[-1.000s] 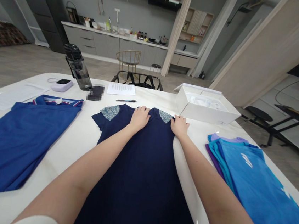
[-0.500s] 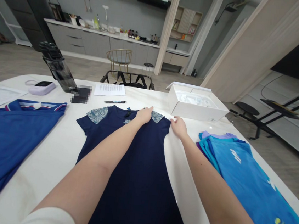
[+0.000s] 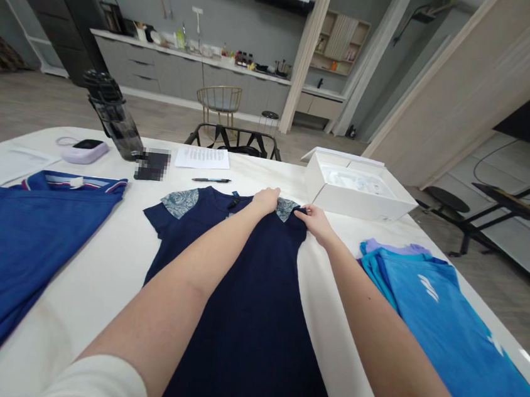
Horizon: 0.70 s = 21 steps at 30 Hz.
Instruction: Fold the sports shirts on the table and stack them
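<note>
A navy short-sleeved dress or long shirt (image 3: 252,323) lies spread on the white table, its patterned shoulder panels toward the far side. My left hand (image 3: 265,201) is closed on its shoulder edge, just right of the neckline. At the right sleeve, my right hand (image 3: 315,221) pinches the fabric between thumb and fingers, and the sleeve is bunched there. My left forearm crosses over the chest of the garment and hides part of it.
Left lies a blue collared shirt (image 3: 37,244); right, a stack of blue shirts (image 3: 439,299). Beyond are an open white box (image 3: 360,196), a pen (image 3: 211,179), a printed sheet (image 3: 203,158), a clear bottle (image 3: 116,123) and a lilac device (image 3: 85,151) on the table (image 3: 64,304).
My right hand has moved slightly inward onto the sleeve, folding its edge in. My left hand remains at the shoulder. The whole view has shifted a little.
</note>
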Available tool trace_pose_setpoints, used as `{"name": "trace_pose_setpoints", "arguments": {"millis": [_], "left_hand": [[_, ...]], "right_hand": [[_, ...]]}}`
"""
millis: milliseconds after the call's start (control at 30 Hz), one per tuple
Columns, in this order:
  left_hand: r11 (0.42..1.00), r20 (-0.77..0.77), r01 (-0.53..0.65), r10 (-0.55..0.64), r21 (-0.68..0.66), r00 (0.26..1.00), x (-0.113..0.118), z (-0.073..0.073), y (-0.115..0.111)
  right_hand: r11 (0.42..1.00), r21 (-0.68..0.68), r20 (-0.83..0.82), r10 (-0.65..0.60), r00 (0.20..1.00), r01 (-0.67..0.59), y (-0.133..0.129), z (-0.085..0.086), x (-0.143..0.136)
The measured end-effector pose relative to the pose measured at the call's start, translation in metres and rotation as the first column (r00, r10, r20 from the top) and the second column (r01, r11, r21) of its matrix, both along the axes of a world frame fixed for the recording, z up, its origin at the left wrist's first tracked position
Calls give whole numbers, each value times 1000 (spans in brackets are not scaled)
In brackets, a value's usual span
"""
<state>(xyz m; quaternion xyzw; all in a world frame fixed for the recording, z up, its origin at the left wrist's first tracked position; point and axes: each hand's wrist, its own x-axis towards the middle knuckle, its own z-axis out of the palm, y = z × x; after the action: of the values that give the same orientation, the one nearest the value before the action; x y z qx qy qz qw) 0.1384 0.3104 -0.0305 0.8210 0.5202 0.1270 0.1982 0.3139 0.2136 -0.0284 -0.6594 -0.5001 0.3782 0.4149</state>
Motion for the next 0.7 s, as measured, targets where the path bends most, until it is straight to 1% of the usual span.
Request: {"name": "trace_pose_setpoints", "arguments": {"millis": [67, 133, 167, 200, 233, 267, 300, 333, 367, 400, 433, 467, 500, 533, 567, 600, 633, 667, 700], "left_hand": [[1000, 91, 25, -24, -4, 996, -12, 5, 3], [999, 177, 48, -46, -6, 983, -28, 13, 5], [998, 255, 57, -48, -28, 966, -36, 17, 5], [995, 365, 69, -38, -73, 930, -45, 21, 5], [987, 499, 91, -12, -135, 867, -53, 25, 4], [971, 637, 123, 36, -203, 770, -61, 29, 3], [949, 752, 161, 104, -270, 650, -69, 31, 2], [925, 828, 193, 183, -328, 530, -79, 33, 0], [901, 859, 205, 265, -382, 438, -89, 33, -2], [873, 856, 199, 350, -445, 380, -100, 32, -4], [838, 826, 178, 431, -515, 362, -112, 30, -8], [800, 780, 143, 502, -583, 373, -125, 26, -12], [766, 730, 101, 553, -635, 401, -139, 21, -17], [745, 687, 55, 581, -665, 436, -151, 16, -22], [740, 658, 13, 590, -673, 468, -162, 10, -29], [749, 645, -24, 586, -662, 490, -171, 5, -35], [763, 646, -54, 581, -645, 495, -177, 1, -43], [782, 645, -92, 569, -616, 510, -181, -3, -50], [809, 632, -145, 544, -570, 552, -183, -6, -57]], "right_hand": [[998, -9, -98, 67, 993, -69, -7, 17, -9], [990, 5, -167, 141, 976, -142, -13, 37, -23], [984, 17, -201, 178, 963, -178, -16, 48, -32], [977, 29, -230, 211, 950, -210, -18, 59, -42], [971, 40, -253, 239, 937, -236, -20, 69, -55], [965, 46, -274, 262, 925, -260, -21, 78, -70], [958, 48, -291, 284, 914, -283, -21, 86, -86], [951, 50, -303, 307, 902, -306, -20, 91, -103], [942, 53, -306, 330, 893, -331, -18, 94, -120], [933, 58, -295, 356, 887, -355, -15, 94, -137], [925, 64, -262, 378, 888, -375, -11, 91, -152], [922, 67, -198, 387, 900, -382, -6, 85, -164], [924, 70, -100, 382, 919, -376, 0, 77, -173], [933, 71, 30, 352, 936, -353, 6, 67, -178], [947, 76, 186, 293, 938, -312, 13, 56, -181], [959, 82, 351, 225, 909, -270, 19, 45, -180], [972, 77, 496, 155, 854, -221, 25, 34, -178], [981, 62, 607, 109, 788, -183, 30, 24, -174], [986, 36, 690, 94, 718, -163, 35, 15, -169]]}}
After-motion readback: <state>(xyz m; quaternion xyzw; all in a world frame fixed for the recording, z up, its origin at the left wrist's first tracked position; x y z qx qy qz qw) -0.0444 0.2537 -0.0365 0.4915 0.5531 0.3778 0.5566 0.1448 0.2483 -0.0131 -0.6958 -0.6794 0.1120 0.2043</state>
